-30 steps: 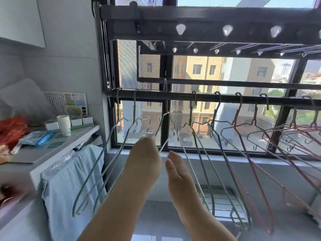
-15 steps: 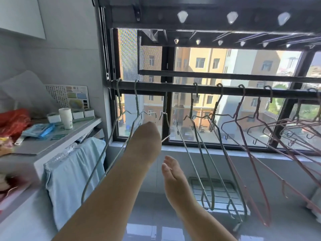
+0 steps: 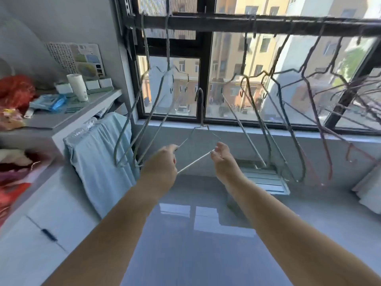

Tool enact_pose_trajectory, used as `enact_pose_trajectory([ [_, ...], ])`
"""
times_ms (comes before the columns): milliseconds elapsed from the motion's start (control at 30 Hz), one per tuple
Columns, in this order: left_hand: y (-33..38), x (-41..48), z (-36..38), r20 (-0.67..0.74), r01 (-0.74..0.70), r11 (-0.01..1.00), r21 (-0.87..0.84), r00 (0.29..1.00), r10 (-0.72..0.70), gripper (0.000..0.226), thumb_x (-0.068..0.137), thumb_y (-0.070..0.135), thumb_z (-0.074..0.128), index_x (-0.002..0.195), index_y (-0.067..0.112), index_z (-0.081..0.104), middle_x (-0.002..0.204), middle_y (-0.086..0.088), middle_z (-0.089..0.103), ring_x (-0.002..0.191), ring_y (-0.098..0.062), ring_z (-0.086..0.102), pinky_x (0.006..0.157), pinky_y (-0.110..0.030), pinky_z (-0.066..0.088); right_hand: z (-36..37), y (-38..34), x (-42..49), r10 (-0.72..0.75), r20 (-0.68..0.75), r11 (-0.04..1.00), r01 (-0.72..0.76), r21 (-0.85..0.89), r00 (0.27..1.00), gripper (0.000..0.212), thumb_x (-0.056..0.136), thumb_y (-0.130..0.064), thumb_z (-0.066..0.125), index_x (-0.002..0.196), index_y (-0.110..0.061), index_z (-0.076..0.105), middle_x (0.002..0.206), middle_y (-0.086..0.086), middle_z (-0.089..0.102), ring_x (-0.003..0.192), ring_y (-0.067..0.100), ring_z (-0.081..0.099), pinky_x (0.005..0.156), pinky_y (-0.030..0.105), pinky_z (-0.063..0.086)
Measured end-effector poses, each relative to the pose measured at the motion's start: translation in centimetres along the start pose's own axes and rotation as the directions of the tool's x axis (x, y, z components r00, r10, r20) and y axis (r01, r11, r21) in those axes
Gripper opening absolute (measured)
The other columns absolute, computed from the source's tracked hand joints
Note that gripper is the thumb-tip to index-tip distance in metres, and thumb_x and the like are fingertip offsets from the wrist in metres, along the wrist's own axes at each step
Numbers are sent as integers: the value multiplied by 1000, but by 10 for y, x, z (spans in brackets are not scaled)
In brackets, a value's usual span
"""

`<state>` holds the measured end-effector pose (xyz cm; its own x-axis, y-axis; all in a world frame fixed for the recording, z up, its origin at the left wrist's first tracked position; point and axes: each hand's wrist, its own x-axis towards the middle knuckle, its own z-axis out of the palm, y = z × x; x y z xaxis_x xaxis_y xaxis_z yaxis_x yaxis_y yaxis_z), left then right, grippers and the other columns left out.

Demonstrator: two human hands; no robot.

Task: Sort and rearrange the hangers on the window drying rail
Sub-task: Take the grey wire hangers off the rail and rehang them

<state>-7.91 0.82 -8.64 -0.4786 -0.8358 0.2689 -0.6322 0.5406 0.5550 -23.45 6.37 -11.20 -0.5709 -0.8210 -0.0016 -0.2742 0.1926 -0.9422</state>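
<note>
A thin grey wire hanger (image 3: 201, 118) is off the rail, held upright in front of the window sill with its hook pointing up. My left hand (image 3: 162, 166) is closed around its left shoulder. My right hand (image 3: 223, 159) touches its right side with the fingers partly curled; the grip there is loose. The dark drying rail (image 3: 226, 22) runs across the top. Two grey-green hangers (image 3: 144, 100) hang at its left end. Several more grey hangers (image 3: 268, 124) hang right of centre, and pink ones (image 3: 321, 141) crowd the far right.
A light blue cloth (image 3: 99, 153) drapes over the edge of a white counter (image 3: 61, 124) on the left, which carries a white cup (image 3: 77, 86), packets and a red bag (image 3: 14, 89). A white vent grille (image 3: 266, 180) sits under the sill. The floor is glossy grey tile.
The grey hanger has come off the rail and dropped to sill height in my hands. Both hands moved lower, and my view tilted down so the upper rack is out of sight.
</note>
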Motion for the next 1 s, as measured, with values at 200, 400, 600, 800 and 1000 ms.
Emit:
enact_pose_trajectory([
  [200,-44,-26,3,-6,-125,992,-35,992,125,36,88,3,37,112,24,54,71,14,48,68,-13,48,63,-27,37,-12,30,11,54,-33,982,-59,-178,998,59,94,-17,45,145,-13,18,146,14,31,123,22,38,110,36,27],
  [400,-67,-40,2,-9,-225,970,-87,974,226,35,90,6,42,112,28,57,74,20,53,66,-6,52,62,-19,41,-40,48,16,69,-25,854,-72,-515,997,62,93,-26,45,146,-22,14,153,7,19,141,25,16,115,40,15],
  [600,-92,-41,10,63,-168,967,-190,981,183,34,91,0,40,112,20,59,77,11,57,68,-9,53,65,-14,39,-70,37,4,18,83,723,45,-689,996,47,92,-22,45,136,-30,31,142,4,39,128,26,38,107,36,26],
  [800,-111,-37,9,101,-100,942,-321,985,139,33,90,-3,41,106,18,60,75,-3,58,60,0,51,56,-5,36,-72,23,0,14,111,595,82,-800,994,36,96,-30,40,131,-24,43,139,5,42,130,22,35,107,32,21],
  [1000,-125,-31,19,101,45,948,-314,995,-14,28,90,-3,43,103,11,64,97,-11,66,87,1,57,79,-4,38,-67,33,-29,78,272,717,136,-683,959,14,95,-35,42,91,-25,50,79,2,59,69,21,52,62,28,39],
])
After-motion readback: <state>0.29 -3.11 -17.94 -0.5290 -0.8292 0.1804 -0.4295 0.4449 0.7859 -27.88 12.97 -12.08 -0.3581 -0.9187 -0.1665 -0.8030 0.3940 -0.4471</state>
